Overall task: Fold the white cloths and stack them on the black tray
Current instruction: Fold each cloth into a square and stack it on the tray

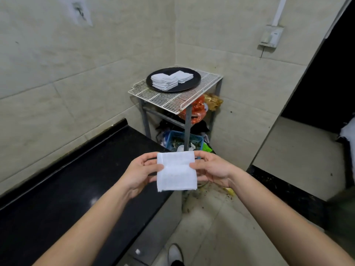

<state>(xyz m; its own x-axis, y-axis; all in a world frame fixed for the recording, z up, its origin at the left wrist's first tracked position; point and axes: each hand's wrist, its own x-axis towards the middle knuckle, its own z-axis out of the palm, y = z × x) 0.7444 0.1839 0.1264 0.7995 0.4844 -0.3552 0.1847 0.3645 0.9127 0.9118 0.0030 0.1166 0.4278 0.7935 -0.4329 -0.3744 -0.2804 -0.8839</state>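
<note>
A small white cloth (176,172), folded to a near square, hangs in the air in front of me. My left hand (141,169) pinches its left edge with thumb on the front. My right hand (211,167) pinches its right edge the same way. Farther off, a round black tray (153,81) lies on a white wire rack (172,102) in the corner. Two stacks of folded white cloths sit on the tray: a taller one (164,81) on the left and a lower one (182,76) to its right, touching.
A black counter (57,189) runs along the left wall below my left arm. Under the rack are orange bags (197,110) and a blue basket (176,139) of scraps. Dirty floor tiles (207,217) and my shoe (174,254) lie below. A dark opening (330,83) is at right.
</note>
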